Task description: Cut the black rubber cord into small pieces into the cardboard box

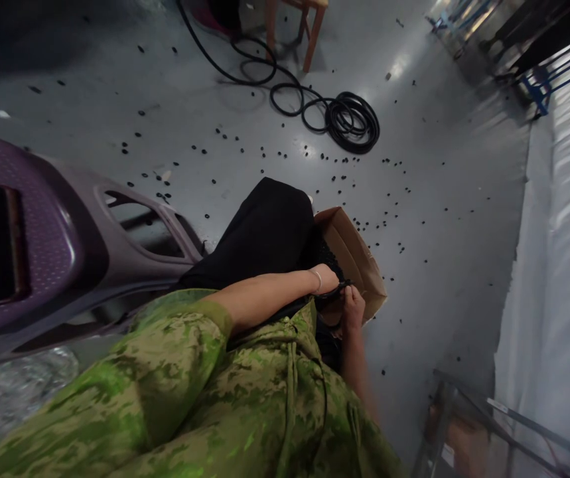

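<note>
Left hand (327,277) and right hand (353,307) gripped a black strip (343,285) at the cardboard box (359,260). Coiled cable (371,130) lay at twelve o'clock.

1 head-worn camera looks forward and down over the close torso (249,398) toward the floor (464,252), edges apparently blurred.

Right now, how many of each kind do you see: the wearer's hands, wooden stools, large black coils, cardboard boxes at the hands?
Left hand and right hand: 2
Wooden stool: 1
Large black coil: 1
Cardboard box at the hands: 1
Total: 5
</note>
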